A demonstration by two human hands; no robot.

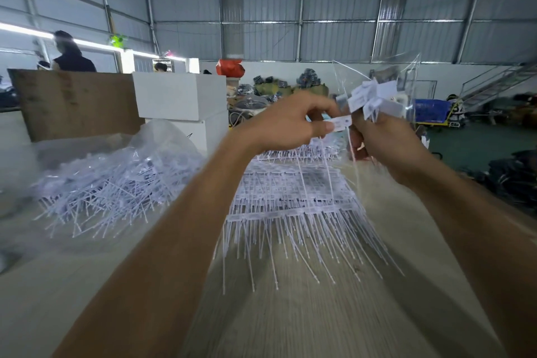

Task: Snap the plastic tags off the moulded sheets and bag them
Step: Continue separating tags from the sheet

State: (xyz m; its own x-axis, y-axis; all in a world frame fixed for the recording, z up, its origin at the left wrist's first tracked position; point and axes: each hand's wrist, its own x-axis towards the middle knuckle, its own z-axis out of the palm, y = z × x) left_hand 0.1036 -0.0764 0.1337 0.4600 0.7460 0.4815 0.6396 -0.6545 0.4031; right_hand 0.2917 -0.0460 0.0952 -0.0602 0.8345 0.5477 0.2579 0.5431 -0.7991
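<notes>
Two bare hands meet above the counter (pixel 290 322), raised in front of the camera. The left hand (pixel 287 122) pinches a single white tag (pixel 341 120) between thumb and curled fingers, its thin tail hanging down. The right hand (pixel 383 142) is curled round a bunch of loose tags (pixel 372 97) together with the mouth of a clear plastic bag (pixel 406 78), which stands up above the fist; the single tag sits just beside that bunch. Below the hands, a stack of moulded sheets (pixel 290 197) lies flat on the counter, long thin tails fanned toward the camera. To the left, a heap of white plastic strips (pixel 116 186) spills from a crumpled clear sack (pixel 162 136). Behind it stand a brown cardboard box (pixel 75 102) and white boxes (pixel 180 96). A person (pixel 69 55) stands at far left. The picture is blurred.
</notes>
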